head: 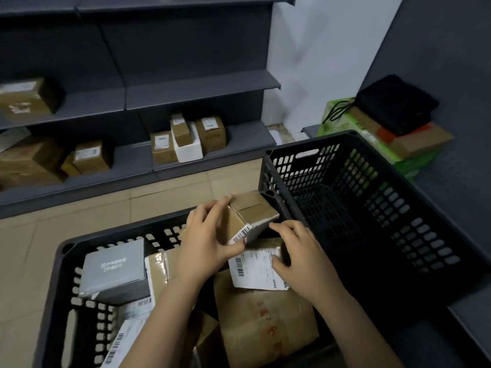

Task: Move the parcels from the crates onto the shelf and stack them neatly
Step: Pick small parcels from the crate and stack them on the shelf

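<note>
Gripping small cardboard box [251, 213] across its top with left hand [210, 243], thumb beside barcode sticker [241, 233]; right hand [297, 253] just below, curled onto white-labelled parcel [255, 272]. Both above full crate [63, 251], shelf [247, 136] well beyond. Could slip from one-handed hold, tumbling back into crate. Label print unreadable; grey box's [114, 266] lettering too blurred.

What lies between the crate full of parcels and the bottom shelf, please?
Only bare beige floor tiles lie between the full crate and the bottom shelf, as the head view shows.
</note>
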